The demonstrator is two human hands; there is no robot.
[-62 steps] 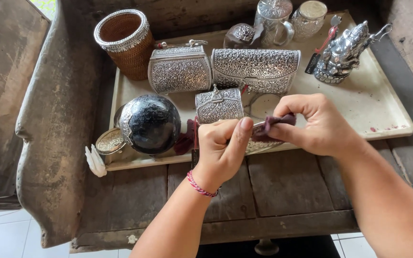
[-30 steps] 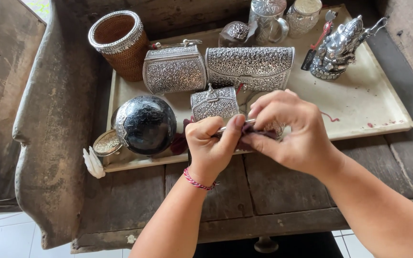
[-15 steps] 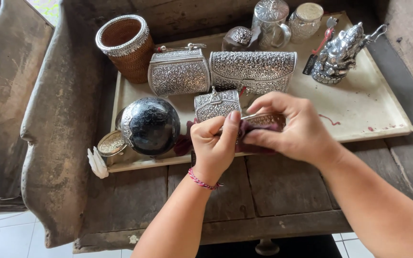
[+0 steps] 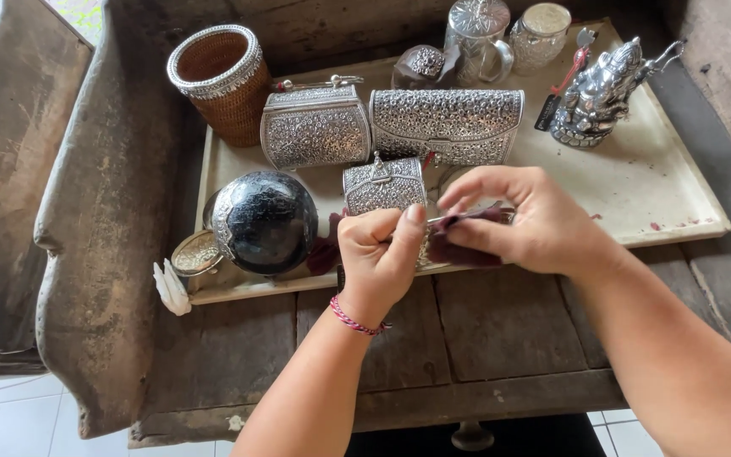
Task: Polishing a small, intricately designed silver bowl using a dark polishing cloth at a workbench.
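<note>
My left hand (image 4: 380,256) is closed in a fist, thumb up, around a thin silver piece (image 4: 435,221) that pokes out toward the right. My right hand (image 4: 536,222) pinches a dark maroon cloth (image 4: 465,246) against that piece, fingertips touching the left thumb. Both hands hover over the front edge of a cream tray (image 4: 678,211). A small embossed silver purse (image 4: 382,186) stands just behind the left hand. What the silver piece is cannot be made out.
On the tray sit a dark engraved sphere (image 4: 264,222), a silver box purse (image 4: 315,127), a long silver clutch (image 4: 446,123), a silver figurine (image 4: 598,89), a lidded mug (image 4: 475,34), a jar (image 4: 539,34). A silver-rimmed woven basket (image 4: 217,80) stands at back left.
The right hand has brought the maroon cloth in from the right and folded it over the silver piece beside the left thumb. The hands stay over the tray's front edge.
</note>
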